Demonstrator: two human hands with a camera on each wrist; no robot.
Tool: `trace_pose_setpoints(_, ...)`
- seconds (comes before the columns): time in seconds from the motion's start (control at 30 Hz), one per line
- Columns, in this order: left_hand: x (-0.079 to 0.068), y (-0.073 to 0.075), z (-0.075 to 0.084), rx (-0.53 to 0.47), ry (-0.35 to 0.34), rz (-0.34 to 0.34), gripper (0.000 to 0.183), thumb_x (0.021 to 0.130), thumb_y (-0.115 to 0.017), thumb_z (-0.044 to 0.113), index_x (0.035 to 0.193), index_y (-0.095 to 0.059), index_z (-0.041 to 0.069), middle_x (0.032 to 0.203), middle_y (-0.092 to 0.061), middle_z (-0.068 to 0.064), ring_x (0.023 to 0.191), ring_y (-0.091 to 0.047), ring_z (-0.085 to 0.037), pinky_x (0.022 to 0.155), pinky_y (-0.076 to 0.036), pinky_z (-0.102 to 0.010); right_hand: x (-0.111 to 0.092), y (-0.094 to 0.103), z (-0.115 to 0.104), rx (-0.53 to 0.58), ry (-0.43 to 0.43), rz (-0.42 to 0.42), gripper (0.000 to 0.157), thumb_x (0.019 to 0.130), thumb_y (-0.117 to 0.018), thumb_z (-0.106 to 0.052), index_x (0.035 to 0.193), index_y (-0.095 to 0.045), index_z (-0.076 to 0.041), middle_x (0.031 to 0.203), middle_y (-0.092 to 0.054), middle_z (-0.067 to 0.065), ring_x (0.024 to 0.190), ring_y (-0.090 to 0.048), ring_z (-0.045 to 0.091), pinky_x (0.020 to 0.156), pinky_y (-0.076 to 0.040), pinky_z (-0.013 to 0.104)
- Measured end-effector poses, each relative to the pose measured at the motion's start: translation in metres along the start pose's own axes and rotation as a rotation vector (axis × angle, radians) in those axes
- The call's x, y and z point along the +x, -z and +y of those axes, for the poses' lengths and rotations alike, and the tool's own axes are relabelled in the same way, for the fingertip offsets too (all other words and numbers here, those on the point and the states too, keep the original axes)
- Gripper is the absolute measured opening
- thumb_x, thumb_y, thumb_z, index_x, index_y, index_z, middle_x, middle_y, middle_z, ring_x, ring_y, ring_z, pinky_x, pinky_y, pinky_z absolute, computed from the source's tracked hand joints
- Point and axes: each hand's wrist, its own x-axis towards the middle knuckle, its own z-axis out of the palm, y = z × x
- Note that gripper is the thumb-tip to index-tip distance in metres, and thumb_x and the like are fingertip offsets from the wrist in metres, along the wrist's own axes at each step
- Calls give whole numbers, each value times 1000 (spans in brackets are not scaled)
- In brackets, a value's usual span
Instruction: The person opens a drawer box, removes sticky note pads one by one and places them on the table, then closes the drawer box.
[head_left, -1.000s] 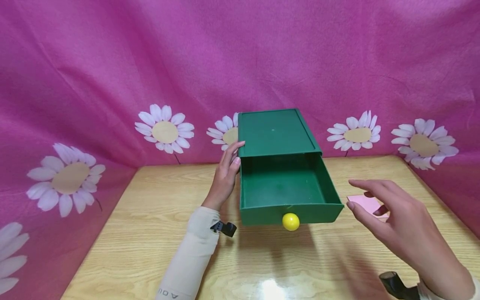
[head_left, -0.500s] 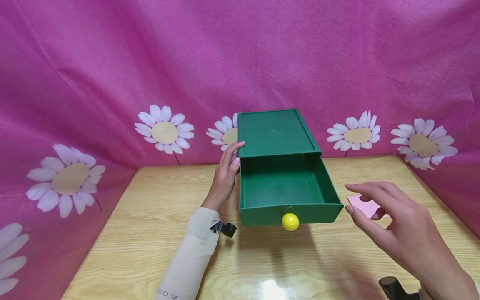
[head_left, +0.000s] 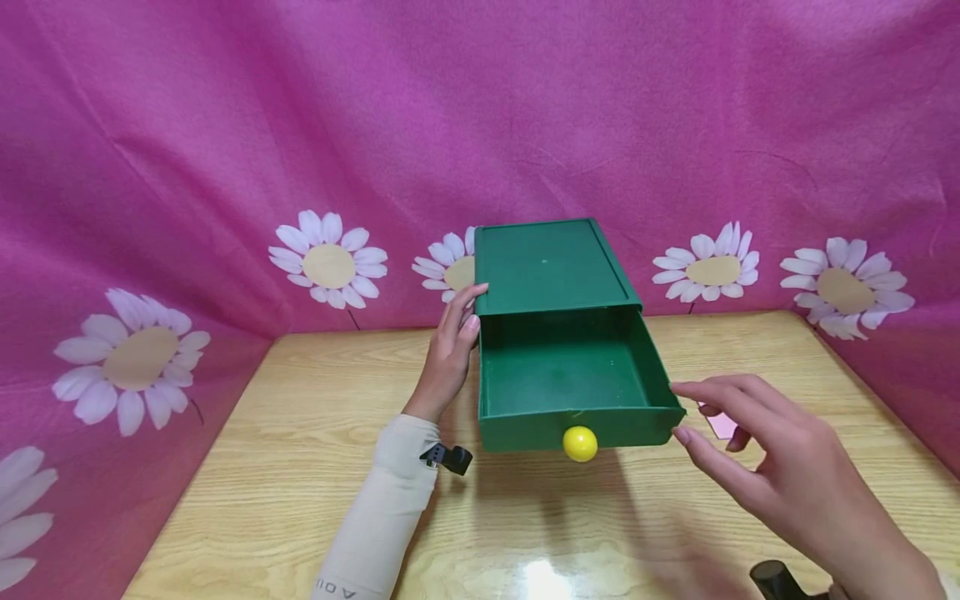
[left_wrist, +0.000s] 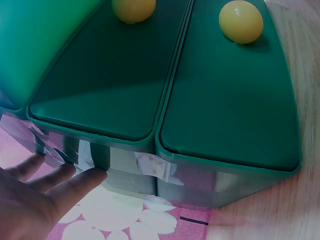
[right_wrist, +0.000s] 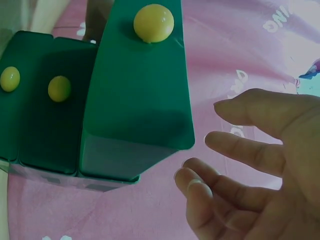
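Observation:
A green drawer cabinet (head_left: 551, 267) stands at the table's middle, its top drawer (head_left: 570, 367) pulled far out with a bare inside. A round yellow knob (head_left: 581, 444) sits on that drawer's front. My left hand (head_left: 444, 362) rests against the cabinet's left side; in the left wrist view its extended fingers (left_wrist: 80, 185) touch the taped side wall. My right hand (head_left: 787, 458) hovers by the drawer's right front corner, thumb and fingers spread and holding nothing. In the right wrist view a gap shows between that hand (right_wrist: 250, 165) and the drawer (right_wrist: 140, 95).
Two lower drawers (right_wrist: 55, 125) with yellow knobs are pushed in below. A pink piece of paper (head_left: 722, 426) lies on the wooden table (head_left: 300, 433), partly behind the right hand. A magenta cloth (head_left: 450, 125) with white daisies surrounds the table's back and sides.
My right hand has moved left and slightly down, up to the drawer's right front corner, covering more of the pink paper. The left hand and the cabinet have stayed put.

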Motion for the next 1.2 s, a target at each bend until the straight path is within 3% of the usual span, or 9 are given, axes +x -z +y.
trace_pose_setpoints(0.23, 0, 0, -1, 5, -2, 6, 45, 101, -37, 14, 146, -38, 9, 152, -32, -11, 140, -32, -25, 110, -33, -46, -2, -5, -6, 43, 8, -36, 56, 67, -83, -6, 119, -67, -20, 104, -61, -11, 71, -46, -1, 52, -38, 9)
trace_pose_setpoints(0.47, 1, -1, -1, 7, -2, 6, 45, 101, -37, 15, 145, -38, 9, 152, -32, -11, 139, -33, -25, 109, -35, -46, -2, -6, -8, 2, -15, -28, 56, 67, -83, -8, 119, -67, -22, 107, -60, -10, 70, -47, 0, 55, -40, 10)
trace_pose_setpoints(0.77, 0, 0, -1, 14, -1, 5, 46, 101, -37, 16, 146, -38, 9, 152, -32, -9, 139, -33, -24, 109, -35, -46, -2, -4, -11, 37, 1, -17, 53, 68, -82, -6, 117, -68, -18, 107, -61, -8, 72, -45, -2, 48, -38, 8)
trace_pose_setpoints(1.1, 0, 0, -1, 20, 3, 7, 45, 101, -37, 14, 146, -38, 9, 151, -33, -10, 138, -34, -25, 108, -36, -47, -2, -1, -19, 49, 6, -48, 54, 68, -83, -7, 118, -67, -19, 108, -61, -7, 73, -45, -3, 54, -40, 8)
trace_pose_setpoints(1.2, 0, 0, -1, 18, 5, 4, 46, 100, -37, 15, 146, -37, 9, 152, -32, -10, 139, -33, -26, 107, -36, -48, -3, -4, -20, 88, 50, -20, 44, 76, -80, -16, 117, -68, -17, 108, -62, -6, 75, -45, -3, 55, -40, 8)
